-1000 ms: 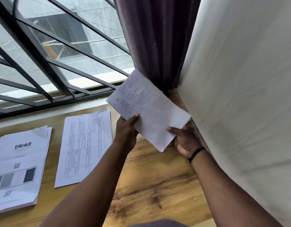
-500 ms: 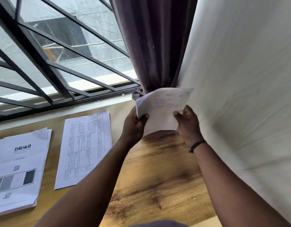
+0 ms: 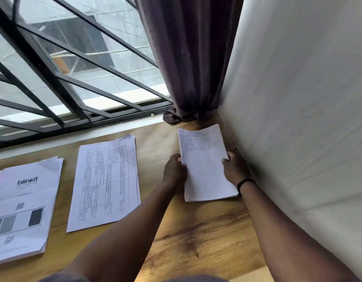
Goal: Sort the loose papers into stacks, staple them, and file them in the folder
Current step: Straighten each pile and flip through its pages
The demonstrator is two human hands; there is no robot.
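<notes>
A stack of lined printed papers [image 3: 204, 165] lies at the right of the wooden table [image 3: 196, 237], close to the wall. My left hand [image 3: 174, 171] grips its left edge, and my right hand [image 3: 234, 168] grips its right edge, fingers curled on the sheets. A stack of pages with printed tables [image 3: 107, 184] lies flat to the left. Further left sits a stack topped by a "blinkit" page [image 3: 23, 208]. No stapler or folder is in view.
A white wall [image 3: 298, 119] runs along the table's right side. A dark purple curtain [image 3: 188, 58] hangs in the corner and bunches on the sill. A black metal window grille [image 3: 64, 78] spans the back behind the table.
The lined stack was held up and turned in the air in front of the curtain. Now both hands have brought it down flat onto the table by the wall.
</notes>
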